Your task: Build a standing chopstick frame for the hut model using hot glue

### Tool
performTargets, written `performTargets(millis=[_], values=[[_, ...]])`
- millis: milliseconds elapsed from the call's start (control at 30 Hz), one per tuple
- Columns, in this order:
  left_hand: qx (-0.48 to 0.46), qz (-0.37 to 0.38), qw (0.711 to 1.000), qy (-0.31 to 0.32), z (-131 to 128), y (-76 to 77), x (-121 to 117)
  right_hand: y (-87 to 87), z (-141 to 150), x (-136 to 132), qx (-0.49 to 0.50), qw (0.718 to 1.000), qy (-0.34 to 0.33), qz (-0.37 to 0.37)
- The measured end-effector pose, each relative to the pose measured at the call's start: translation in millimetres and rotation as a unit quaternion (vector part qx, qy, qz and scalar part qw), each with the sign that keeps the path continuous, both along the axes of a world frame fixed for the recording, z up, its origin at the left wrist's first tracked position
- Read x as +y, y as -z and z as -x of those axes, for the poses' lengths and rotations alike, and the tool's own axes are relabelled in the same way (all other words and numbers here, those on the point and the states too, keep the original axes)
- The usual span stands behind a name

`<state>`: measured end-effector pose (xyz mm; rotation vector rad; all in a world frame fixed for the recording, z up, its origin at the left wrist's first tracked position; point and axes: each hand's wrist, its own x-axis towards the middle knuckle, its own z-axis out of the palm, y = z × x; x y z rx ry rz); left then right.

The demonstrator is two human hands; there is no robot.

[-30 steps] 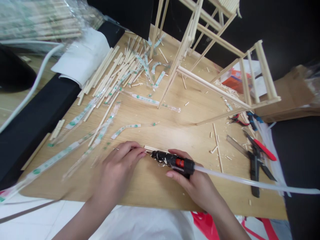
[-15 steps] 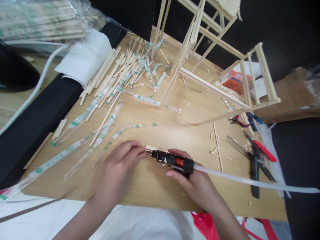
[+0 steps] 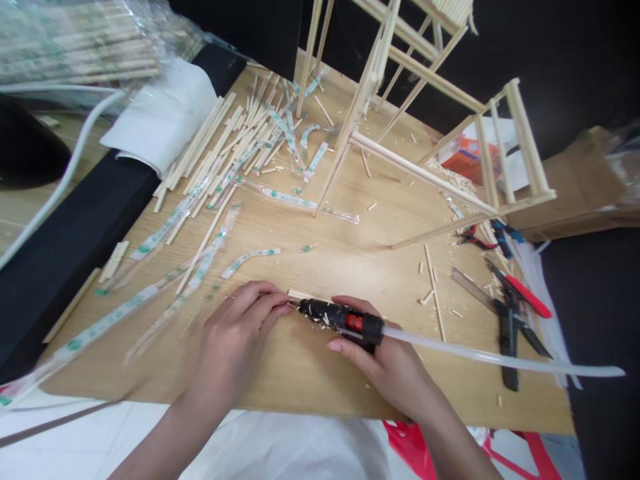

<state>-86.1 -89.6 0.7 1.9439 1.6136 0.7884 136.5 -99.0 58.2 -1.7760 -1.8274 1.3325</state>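
Note:
My right hand (image 3: 395,367) grips a black hot glue gun (image 3: 320,313), with dried strands of glue on its barrel. A long translucent glue stick (image 3: 475,353) runs out of its back end to the right. The gun's nozzle is close to the fingertips of my left hand (image 3: 235,330), which are pinched on a pale wooden stick (image 3: 298,293). That stick lies partly behind the gun, and most of its length is hidden. Whether the nozzle touches it I cannot tell.
A wooden stick frame (image 3: 420,167) stands at the back right. Loose sticks (image 3: 215,147) and paper wrappers (image 3: 295,199) lie to the left. Cutters with a red handle (image 3: 529,297) and spare glue sticks (image 3: 545,320) are on the right, by a cardboard box (image 3: 575,180).
The whole view has shifted slightly to the left. Both hands and the glue gun keep nearly the same place over the table.

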Motion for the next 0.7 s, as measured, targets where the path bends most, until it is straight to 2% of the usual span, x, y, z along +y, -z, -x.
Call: performTargets(millis=[200, 367, 500, 600, 700], values=[[0.001, -0.012, 1.0, -0.01, -2, -2.2, 3, -7.6, -6, -5, -0.006, 1.0, 0.017, 0.002], [-0.01, -0.026, 1.0, -0.013, 0, -0.9, 2, -19.6, -38, -26, -0.022, 0.994, 0.099, 0.026], [-0.012, -0.036, 0.999, -0.01, 1, 0.9, 1, -20.1, -62, -45, -0.054, 0.987, 0.15, 0.024], [-0.023, -0.035, 0.999, -0.011, 1, 2.6, -2, -14.3, -57, -49, -0.031, 0.989, 0.138, 0.034], [-0.042, -0.041, 0.998, -0.005, 0, 4.0, -6, -7.1, -36, -41, 0.01, 0.993, 0.115, 0.022]])
